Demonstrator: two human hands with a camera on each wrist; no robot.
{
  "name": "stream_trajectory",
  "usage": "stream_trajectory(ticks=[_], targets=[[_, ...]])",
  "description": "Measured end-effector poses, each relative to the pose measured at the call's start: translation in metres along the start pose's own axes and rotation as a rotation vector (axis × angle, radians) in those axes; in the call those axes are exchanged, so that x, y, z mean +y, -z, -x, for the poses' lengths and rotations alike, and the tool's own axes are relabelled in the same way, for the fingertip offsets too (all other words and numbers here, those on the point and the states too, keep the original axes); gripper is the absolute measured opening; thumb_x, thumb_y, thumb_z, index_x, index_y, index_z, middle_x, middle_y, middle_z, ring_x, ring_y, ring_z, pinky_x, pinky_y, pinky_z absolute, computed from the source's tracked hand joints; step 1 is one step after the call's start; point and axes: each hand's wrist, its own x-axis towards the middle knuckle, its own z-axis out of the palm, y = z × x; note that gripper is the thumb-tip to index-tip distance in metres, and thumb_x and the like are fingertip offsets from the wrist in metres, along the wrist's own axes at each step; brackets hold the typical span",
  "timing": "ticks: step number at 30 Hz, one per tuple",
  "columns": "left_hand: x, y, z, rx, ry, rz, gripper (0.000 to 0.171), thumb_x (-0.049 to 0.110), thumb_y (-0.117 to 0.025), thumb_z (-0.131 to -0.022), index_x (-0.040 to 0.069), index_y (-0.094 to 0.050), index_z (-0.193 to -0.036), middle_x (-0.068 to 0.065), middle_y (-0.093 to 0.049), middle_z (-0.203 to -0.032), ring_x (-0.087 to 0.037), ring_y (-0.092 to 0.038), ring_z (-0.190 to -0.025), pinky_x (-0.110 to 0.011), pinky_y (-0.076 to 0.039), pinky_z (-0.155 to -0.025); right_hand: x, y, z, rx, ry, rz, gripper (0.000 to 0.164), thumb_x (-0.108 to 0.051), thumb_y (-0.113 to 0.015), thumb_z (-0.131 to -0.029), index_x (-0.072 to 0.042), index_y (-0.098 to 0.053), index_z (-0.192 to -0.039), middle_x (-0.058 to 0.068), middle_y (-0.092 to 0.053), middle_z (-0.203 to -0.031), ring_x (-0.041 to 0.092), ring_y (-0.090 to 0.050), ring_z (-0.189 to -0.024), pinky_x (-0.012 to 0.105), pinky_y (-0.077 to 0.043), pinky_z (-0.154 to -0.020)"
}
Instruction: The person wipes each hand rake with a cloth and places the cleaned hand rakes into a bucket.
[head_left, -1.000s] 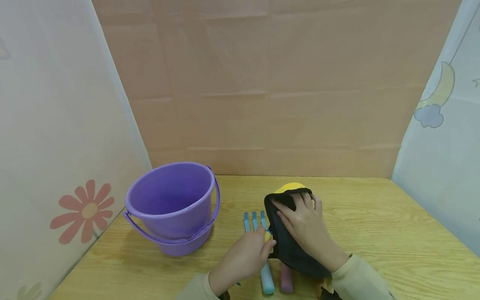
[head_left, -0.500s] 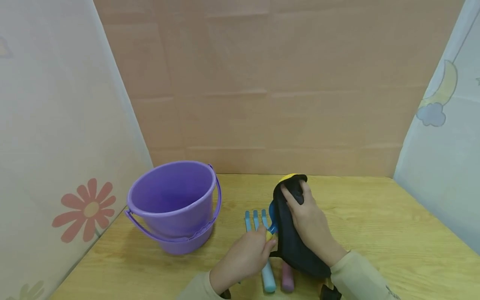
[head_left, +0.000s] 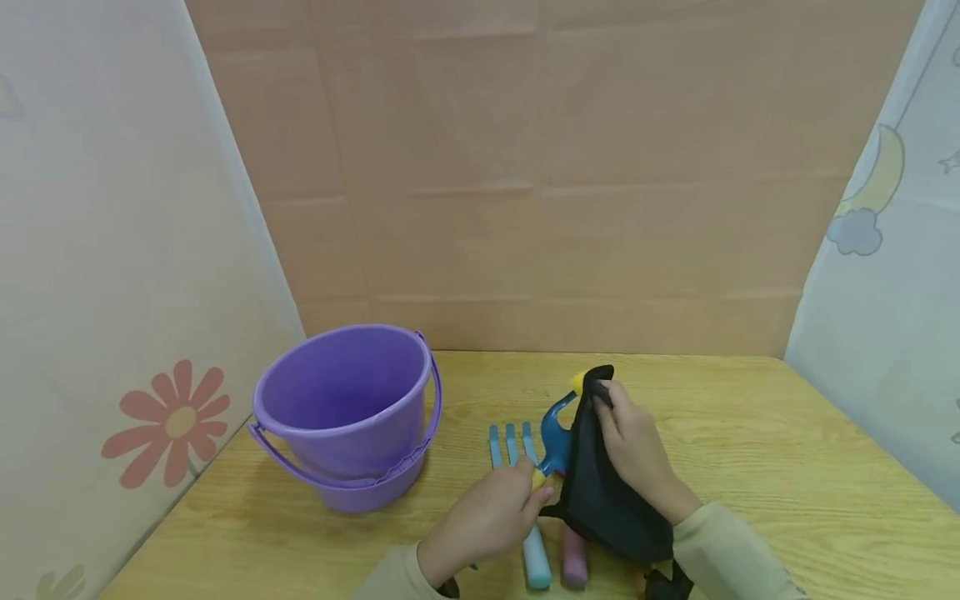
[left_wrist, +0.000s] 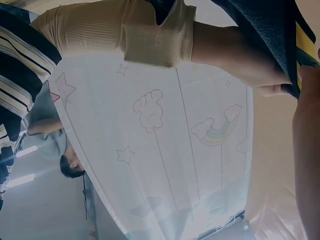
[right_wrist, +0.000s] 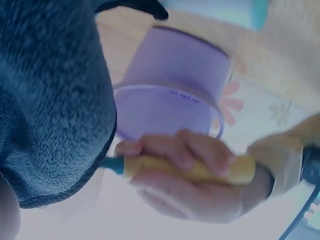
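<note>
My left hand point(head_left: 487, 523) grips the yellow handle point(right_wrist: 240, 170) of a small garden hand tool. Its blue head point(head_left: 555, 443) points away from me, and one curved part reaches up to the cloth. With the right hand point(head_left: 637, 450) I pinch the upper edge of a dark fuzzy cloth point(head_left: 603, 504) with black edging, which hangs beside the blue head and hides part of it. A bit of yellow point(head_left: 579, 382) shows at the cloth's top. Below my hands lie a light blue toy fork point(head_left: 537, 560) and a pink handle point(head_left: 575, 560), whose far end is hidden.
On the left of the wooden table point(head_left: 772, 450) stands a purple bucket point(head_left: 352, 492), its handle lowered at the front. A brown paper backdrop point(head_left: 525, 208) rises behind, with printed sheets on both sides. A person point(left_wrist: 70, 162) appears in the background of the left wrist view.
My right hand has gone from spread fingers on the cloth to pinching its edge. The cloth has folded narrower to the right, uncovering more of the blue head. My left hand stays in place.
</note>
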Motion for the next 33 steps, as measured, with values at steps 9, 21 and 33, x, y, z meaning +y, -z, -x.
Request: stream_trajectory(ticks=[9, 21, 33], targets=[[-0.001, 0.001, 0.001, 0.012, -0.026, 0.015, 0.018, 0.022, -0.051, -0.095, 0.005, -0.05, -0.09, 0.006, -0.035, -0.057, -0.004, -0.035, -0.044, -0.018, -0.031, -0.042, -0.004, 0.013, -0.002, 0.0, -0.263, -0.242, 0.01, 0.004, -0.041, -0.095, 0.007, -0.048, -0.101, 0.004, -0.044, -0.078, 0.005, -0.041, -0.068, 0.019, -0.034, -0.058], [-0.004, 0.006, -0.002, 0.036, -0.01, 0.027, 0.022, 0.025, -0.05, -0.095, 0.003, -0.05, -0.092, 0.004, -0.035, -0.062, -0.006, -0.037, -0.051, -0.02, -0.033, -0.045, 0.01, 0.027, -0.007, 0.389, -0.321, -0.545, 0.029, 0.012, -0.052, -0.085, -0.014, -0.048, -0.098, -0.006, -0.06, -0.089, 0.003, -0.058, -0.079, 0.011, -0.045, -0.068], [-0.006, 0.009, -0.002, 0.032, 0.009, 0.162, 0.022, 0.026, -0.047, -0.097, 0.006, -0.045, -0.088, 0.003, -0.032, -0.063, -0.009, -0.035, -0.052, -0.022, -0.029, -0.046, 0.013, 0.032, -0.005, 0.397, -0.368, -0.627, 0.015, 0.0, -0.046, -0.094, -0.013, -0.044, -0.101, -0.002, -0.053, -0.084, 0.005, -0.053, -0.07, 0.013, -0.044, -0.062]])
